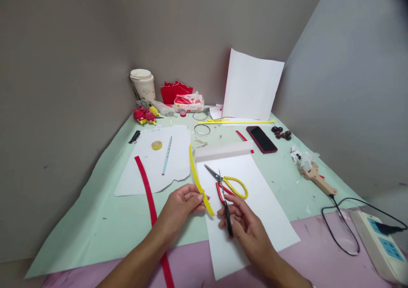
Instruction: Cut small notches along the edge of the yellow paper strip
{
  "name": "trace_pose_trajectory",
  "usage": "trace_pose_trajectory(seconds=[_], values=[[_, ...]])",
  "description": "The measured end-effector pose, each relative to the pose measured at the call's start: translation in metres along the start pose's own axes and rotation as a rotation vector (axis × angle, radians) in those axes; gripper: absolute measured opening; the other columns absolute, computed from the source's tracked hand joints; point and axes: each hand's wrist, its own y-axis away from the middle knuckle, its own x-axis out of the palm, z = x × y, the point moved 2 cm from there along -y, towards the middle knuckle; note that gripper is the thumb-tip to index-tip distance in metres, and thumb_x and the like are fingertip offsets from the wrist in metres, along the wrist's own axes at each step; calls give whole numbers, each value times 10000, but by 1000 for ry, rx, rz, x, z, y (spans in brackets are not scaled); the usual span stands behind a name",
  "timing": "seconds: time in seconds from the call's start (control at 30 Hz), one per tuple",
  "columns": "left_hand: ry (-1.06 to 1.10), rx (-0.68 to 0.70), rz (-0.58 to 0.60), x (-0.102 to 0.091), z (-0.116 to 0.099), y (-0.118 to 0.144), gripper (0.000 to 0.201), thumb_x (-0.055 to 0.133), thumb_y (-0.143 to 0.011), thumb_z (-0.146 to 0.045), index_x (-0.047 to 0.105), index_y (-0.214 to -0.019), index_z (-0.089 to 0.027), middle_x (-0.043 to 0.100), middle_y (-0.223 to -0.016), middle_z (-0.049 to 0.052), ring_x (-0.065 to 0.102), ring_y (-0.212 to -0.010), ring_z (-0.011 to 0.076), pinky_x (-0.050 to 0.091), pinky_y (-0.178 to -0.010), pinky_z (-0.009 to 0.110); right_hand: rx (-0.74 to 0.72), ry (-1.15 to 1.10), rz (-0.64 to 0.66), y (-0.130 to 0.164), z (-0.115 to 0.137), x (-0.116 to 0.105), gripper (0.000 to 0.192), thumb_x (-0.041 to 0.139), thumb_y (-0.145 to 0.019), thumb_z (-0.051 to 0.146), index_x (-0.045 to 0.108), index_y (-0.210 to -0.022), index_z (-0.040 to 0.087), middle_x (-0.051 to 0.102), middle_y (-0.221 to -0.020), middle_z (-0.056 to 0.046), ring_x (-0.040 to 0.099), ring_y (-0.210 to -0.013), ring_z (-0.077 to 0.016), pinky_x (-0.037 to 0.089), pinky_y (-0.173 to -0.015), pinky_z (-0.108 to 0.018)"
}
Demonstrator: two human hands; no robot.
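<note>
Nearest the camera, the right hand (247,224) lies over the long white paper sheet (255,211), fingers curled loosely around a thin black-handled tool (227,213) whose metal tip points away from the body; the thumb and forefinger close on its dark handle. Left hand (181,205) pinches the lower end of a yellow fringed strip (199,181) between thumb and fingertips (201,198), the remaining fingers folded narrow beneath. From that pinch the strip runs up and away, curving toward a folded white paper edge (223,150). Scissors (228,183), with one yellow and one red loop, rest on the sheet just beyond the right hand, blades slightly parted, touching neither hand. Red paper strip (148,192) lies on the green table cover (95,220), passing under the left forearm. Farther back: pencil (166,155), tape roll (156,145), phone (261,139).
</note>
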Motion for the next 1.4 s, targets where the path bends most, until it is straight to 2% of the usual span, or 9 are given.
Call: trace_pose_trajectory(seconds=[0.17, 0.3, 0.43, 0.6, 0.7, 0.87, 1.13, 1.27, 1.4], values=[[-75, 16, 19, 6, 4, 2, 229, 694, -778, -342, 637, -899, -156, 705, -829, 48, 645, -726, 142, 509, -739, 268, -6, -113, -7, 1, 13, 6, 534, 560, -894, 263, 349, -1384, 262, 556, -1142, -90, 577, -1000, -226, 486, -829, -375], [-116, 15, 36, 15, 6, 5, 192, 678, -769, -330, 621, -831, -158, 676, -719, 30, 624, -651, 141, 498, -667, 264, -31, -77, -41, -1, 16, 11, 646, 609, -846, 237, 310, -1417, 277, 512, -1175, -80, 548, -1075, -226, 453, -938, -398], [-170, 34, 21, 23, 7, 8, 164, 650, -772, -324, 608, -791, -166, 638, -668, -2, 564, -543, 109, 463, -580, 238, -40, 64, -168, -8, 5, 16, 763, 681, -753, 147, 314, -1404, 301, 526, -1088, -42, 580, -912, -174, 491, -869, -356], [-215, 20, 42, 26, 11, 11, 178, 650, -759, -342, 595, -763, -172, 626, -642, -12, 510, -471, 102, 450, -538, 255, -44, 108, -172, -14, -2, 17, 674, 617, -777, 119, 369, -1382, 281, 575, -1001, -28, 582, -875, -161, 502, -821, -325], [-209, 42, 41, 25, 5, 12, 154, 667, -752, -320, 615, -761, -175, 625, -643, -15, 542, -543, 114, 445, -583, 243, -32, 89, -143, -14, 0, 16, 691, 602, -762, 96, 368, -1387, 274, 578, -976, -23, 585, -874, -166, 506, -792, -322], [-118, 47, 96, 22, -20, 5, 226, 656, -787, -320, 659, -953, -167, 708, -871, 63, 645, -826, 190, 463, -782, 292, 100, -34, -90, -11, 2, 20, 722, 620, -701, 66, 390, -1358, 258, 572, -958, -11, 595, -843, -161, 500, -778, -322], [-5, 32, -7, 5, -34, -23, 276, 757, -698, -253, 650, -937, -165, 735, -881, 76, 669, -816, 184, 489, -788, 296, 167, -192, -90, -9, -2, 25, 671, 644, -654, 77, 462, -1283, 225, 576, -934, -16, 587, -832, -166, 478, -798, -331], [-5, 54, 1, -1, -35, -26, 229, 713, -756, -254, 650, -958, -164, 732, -860, 57, 654, -769, 145, 494, -773, 263, 173, -214, -75, -10, -2, 26, 662, 642, -637, 57, 482, -1258, 223, 589, -911, -12, 587, -842, -170, 478, -793, -321], [13, 42, 12, -5, -37, -23, 221, 672, -806, -278, 647, -989, -157, 733, -897, 77, 663, -817, 159, 502, -788, 273, 185, -199, -58, -9, 3, 27, 661, 650, -646, 64, 485, -1265, 228, 610, -957, -28, 592, -925, -188, 483, -811, -319]])
